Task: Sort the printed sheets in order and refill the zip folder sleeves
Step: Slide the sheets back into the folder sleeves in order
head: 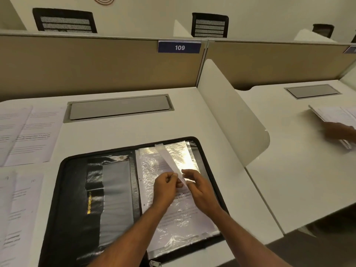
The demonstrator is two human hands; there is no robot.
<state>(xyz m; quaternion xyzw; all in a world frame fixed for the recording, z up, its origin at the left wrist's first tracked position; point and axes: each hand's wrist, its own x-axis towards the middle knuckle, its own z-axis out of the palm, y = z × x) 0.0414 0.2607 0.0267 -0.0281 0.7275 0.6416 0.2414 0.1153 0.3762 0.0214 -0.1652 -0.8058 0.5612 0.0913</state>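
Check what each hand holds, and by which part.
Left hand pinches the lifted sheet at its near end. Right hand curls at that same end; whether it grips sheet or plastic sleeve cannot be told.

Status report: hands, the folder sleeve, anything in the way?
Left hand and right hand both pinch a raised clear sleeve. Zip folder lies open on the desk. Loose printed sheets left, nothing blocking.

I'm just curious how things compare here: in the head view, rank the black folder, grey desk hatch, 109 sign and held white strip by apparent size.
1. folder, by far.
2. hatch.
3. sign and strip look about alike; the sign sits farther away, so I won't rank them.
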